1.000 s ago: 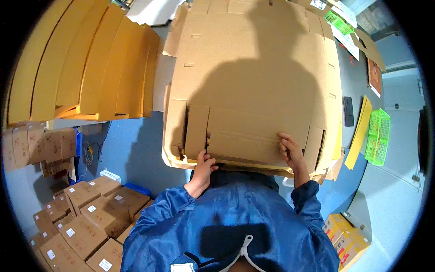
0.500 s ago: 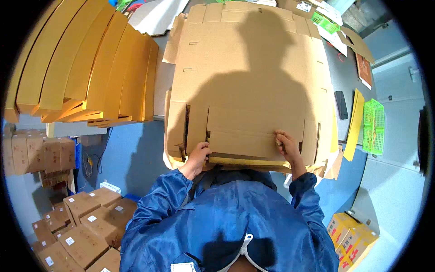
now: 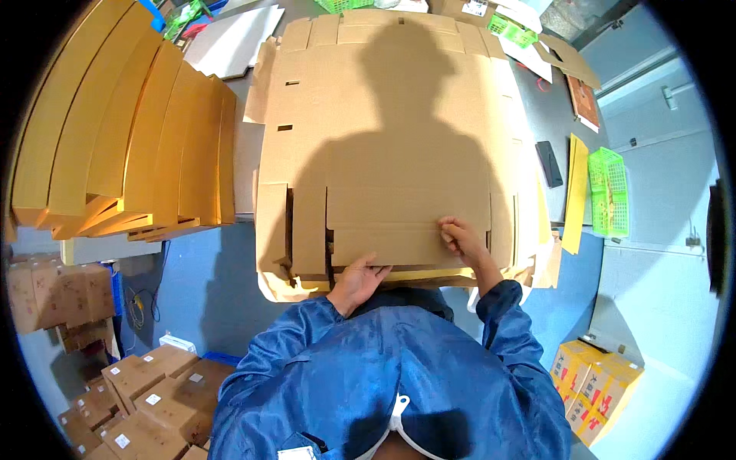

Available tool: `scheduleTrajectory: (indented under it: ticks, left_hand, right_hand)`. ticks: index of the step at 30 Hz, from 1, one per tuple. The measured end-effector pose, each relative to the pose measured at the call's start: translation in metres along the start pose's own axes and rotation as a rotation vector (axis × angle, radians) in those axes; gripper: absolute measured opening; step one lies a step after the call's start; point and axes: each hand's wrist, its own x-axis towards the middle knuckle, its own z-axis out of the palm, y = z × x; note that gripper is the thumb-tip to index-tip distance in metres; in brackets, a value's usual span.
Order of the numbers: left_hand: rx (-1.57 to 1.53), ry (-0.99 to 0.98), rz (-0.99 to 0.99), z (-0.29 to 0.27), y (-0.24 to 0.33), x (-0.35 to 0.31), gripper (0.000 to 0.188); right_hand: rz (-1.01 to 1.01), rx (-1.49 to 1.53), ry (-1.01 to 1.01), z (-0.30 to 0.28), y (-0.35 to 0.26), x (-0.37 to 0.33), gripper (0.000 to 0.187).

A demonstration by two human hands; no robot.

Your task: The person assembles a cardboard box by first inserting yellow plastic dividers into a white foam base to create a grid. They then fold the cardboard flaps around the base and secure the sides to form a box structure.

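Observation:
A large flat cardboard box blank with slots and creased flaps lies in front of me, my shadow falling across it. At its near edge, my left hand rests with fingers stretched out and thumb apart, touching the near flap. My right hand is over the right part of that same flap, its fingers curled into a pinch. Whatever the right fingertips hold, if anything, is too small to make out. A strip of yellow board shows beneath the blank's near edge.
Folded yellow-orange cartons stand in a row at the left. To the right are a black phone, a yellow strip and a green basket. Brown boxes are stacked low on the left, yellow boxes low on the right.
My left hand has moved right along the near edge, and its fingers have loosened from a curl to stretched out. The right hand stays curled over the flap. The whole view has shifted slightly.

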Motion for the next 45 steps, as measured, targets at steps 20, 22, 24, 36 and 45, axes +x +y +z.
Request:
scheduleTrajectory:
  ticks: [20,22,24,36,45]
  left_hand:
    - [-0.05,-0.155,-0.067,-0.014,-0.036,0.055,0.023]
    - [-0.044,-0.142,-0.062,-0.013,-0.037,0.057,0.023]
    - [-0.06,-0.08,-0.033,-0.006,-0.038,0.052,0.023]
    - [0.012,-0.019,-0.085,-0.001,-0.035,0.05,0.025]
    - [0.653,-0.121,0.201,0.025,-0.029,0.03,0.02]
  right_hand:
    - [-0.488,-1.283,-0.036,0.063,-0.005,-0.024,0.046]
    - [-0.429,-1.228,-0.097,0.064,-0.009,-0.02,0.043]
    - [-0.411,-1.104,-0.132,0.061,0.001,-0.011,0.038]
    - [-0.314,-0.794,-0.001,0.077,-0.015,-0.007,0.026]
    - [-0.642,-1.221,-0.284,0.185,-0.019,0.064,0.036]
